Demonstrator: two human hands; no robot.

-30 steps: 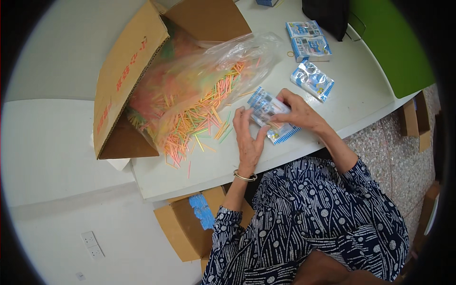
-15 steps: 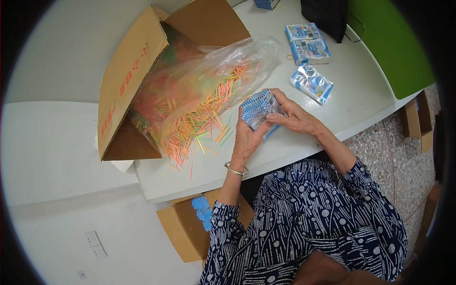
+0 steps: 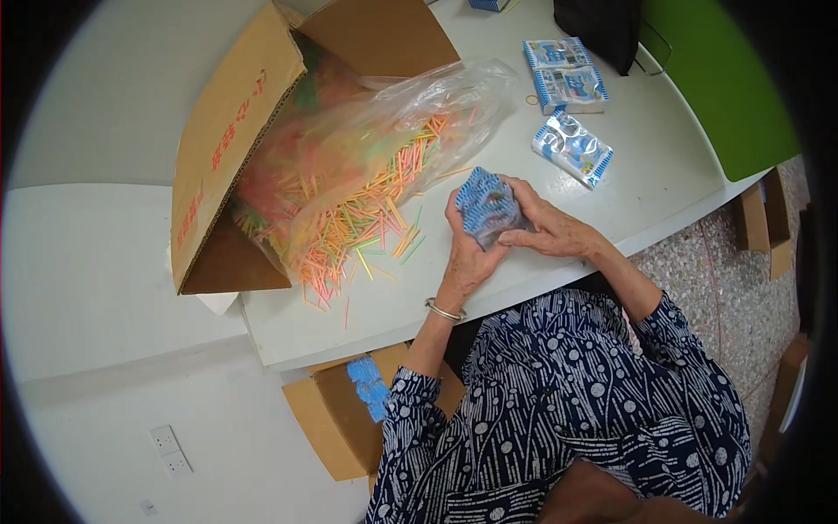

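Above the table's front edge, a stack of blue-and-white plastic packets sits between my two hands, its striped edges facing up. My left hand has its fingers wrapped round the left side. On the opposite side my right hand grips the stack, thumb toward the left hand. Beyond them to the right lies a single similar packet, with a pile of packets behind it. A thin rubber band rests beside that pile.
A tipped cardboard box at left holds a clear plastic bag, with pastel straw-like sticks spilling onto the white table. A black bag and green panel are at far right. An open carton stands below the table edge.
The packet stack has been turned in my hands, so its striped edges now face up more. Both hands have shifted slightly right and nearer to me.
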